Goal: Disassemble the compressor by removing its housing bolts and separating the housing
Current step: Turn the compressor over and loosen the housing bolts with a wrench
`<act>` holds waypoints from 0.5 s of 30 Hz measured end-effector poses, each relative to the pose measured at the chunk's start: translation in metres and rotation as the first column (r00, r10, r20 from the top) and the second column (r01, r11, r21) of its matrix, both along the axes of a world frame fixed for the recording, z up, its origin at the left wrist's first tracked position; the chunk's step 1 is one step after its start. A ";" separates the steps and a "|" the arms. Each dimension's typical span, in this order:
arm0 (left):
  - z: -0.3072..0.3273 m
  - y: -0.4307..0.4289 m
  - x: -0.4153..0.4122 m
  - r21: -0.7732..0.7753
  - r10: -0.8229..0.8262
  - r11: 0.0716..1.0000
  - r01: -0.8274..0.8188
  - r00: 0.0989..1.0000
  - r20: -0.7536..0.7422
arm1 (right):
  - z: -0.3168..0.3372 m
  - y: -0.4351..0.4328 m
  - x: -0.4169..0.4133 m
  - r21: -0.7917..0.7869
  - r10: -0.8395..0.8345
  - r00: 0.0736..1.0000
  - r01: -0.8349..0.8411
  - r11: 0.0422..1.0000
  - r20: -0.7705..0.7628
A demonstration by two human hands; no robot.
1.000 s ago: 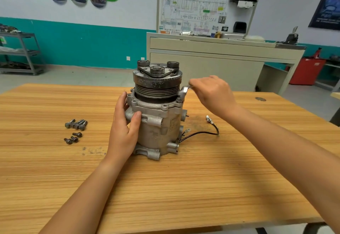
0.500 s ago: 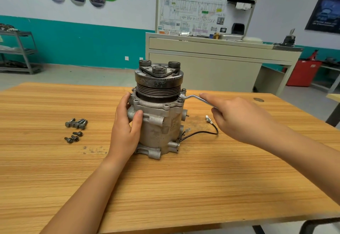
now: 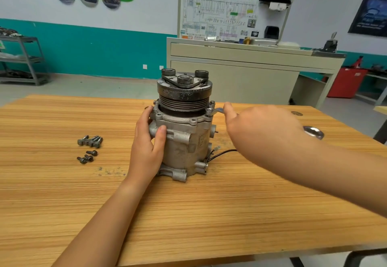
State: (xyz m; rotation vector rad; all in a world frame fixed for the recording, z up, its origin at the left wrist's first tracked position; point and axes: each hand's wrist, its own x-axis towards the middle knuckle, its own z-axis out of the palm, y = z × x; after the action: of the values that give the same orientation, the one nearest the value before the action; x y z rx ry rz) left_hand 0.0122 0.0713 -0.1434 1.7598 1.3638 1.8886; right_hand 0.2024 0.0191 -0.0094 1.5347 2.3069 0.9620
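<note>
1. A grey cast-metal compressor (image 3: pixel 184 141) with a dark pulley on top stands upright at the middle of the striped-grain wooden table (image 3: pixel 209 214).
2. The left hand (image 3: pixel 146 149) grips its housing, thumb across the front and fingers wrapped round the side.
3. The right hand (image 3: pixel 261 132) holds a silver metal wrench (image 3: pixel 217 110) at a top flange bolt (image 3: pixel 209 111); its fingers are blurred and mostly hidden.
4. Loose dark bolts (image 3: pixel 90 141) lie on the table to the left.
5. Behind are a teal-banded wall (image 3: pixel 94 46), a beige cabinet (image 3: pixel 230 73), a grey shelf rack (image 3: pixel 27 59) and a red bin (image 3: pixel 345 82).

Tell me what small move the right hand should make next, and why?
Probably swing the wrench to loosen the flange bolt: its end sits on that bolt, the right hand grips it, and the left hand holds the compressor.
</note>
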 end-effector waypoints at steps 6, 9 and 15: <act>0.000 0.001 0.000 0.004 0.000 1.000 0.000 1.000 -0.001 | 0.003 0.057 0.055 0.039 0.237 0.971 -0.236 0.971 -0.013; -0.001 0.001 0.001 0.023 0.014 1.000 -0.014 1.000 -0.003 | -0.004 0.085 0.057 0.067 0.385 0.905 -0.379 0.923 -0.182; 0.000 0.000 0.001 0.037 0.010 0.999 -0.010 1.000 0.007 | -0.026 0.120 0.027 0.417 0.646 0.697 -0.511 0.752 -0.311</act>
State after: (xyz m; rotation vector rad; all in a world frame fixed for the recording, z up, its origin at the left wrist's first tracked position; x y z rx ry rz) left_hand 0.0136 0.0710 -0.1439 1.7651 1.3461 1.9358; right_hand 0.2298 0.1387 -0.0354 1.1905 3.2387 1.2604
